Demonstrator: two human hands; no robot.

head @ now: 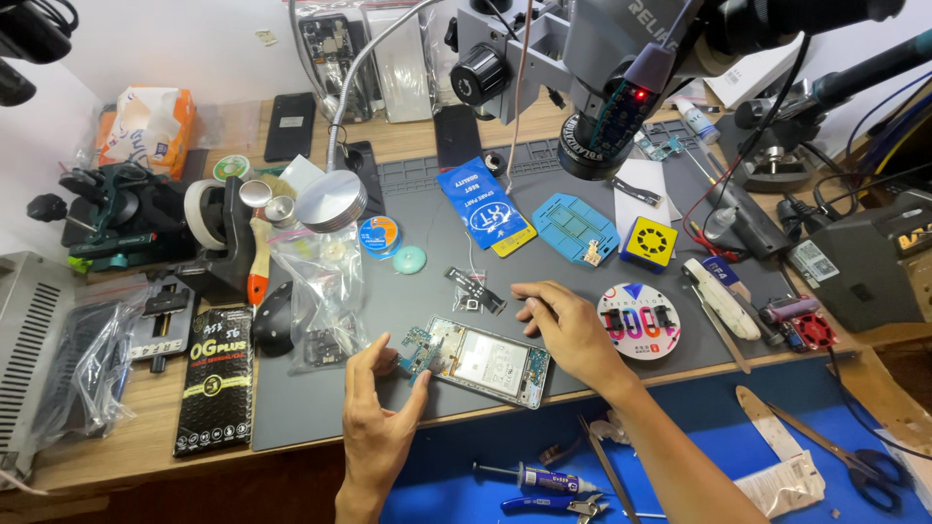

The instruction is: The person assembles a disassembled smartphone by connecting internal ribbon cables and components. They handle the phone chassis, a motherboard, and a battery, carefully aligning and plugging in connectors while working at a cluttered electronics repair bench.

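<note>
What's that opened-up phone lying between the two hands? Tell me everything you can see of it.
The opened-up phone is a flat rectangle lying back-up and slightly slanted on the grey work mat, near its front edge. Its cover is off: a pale silvery block fills the middle, and a green-blue circuit board shows at its left end. The left hand touches that board end with thumb and fingertips. The right hand rests just beyond the phone's far right corner; whether it touches is unclear.

The left hand covers the opened phone's near-left corner; the scissors far right of the right hand run off the edge.
</note>
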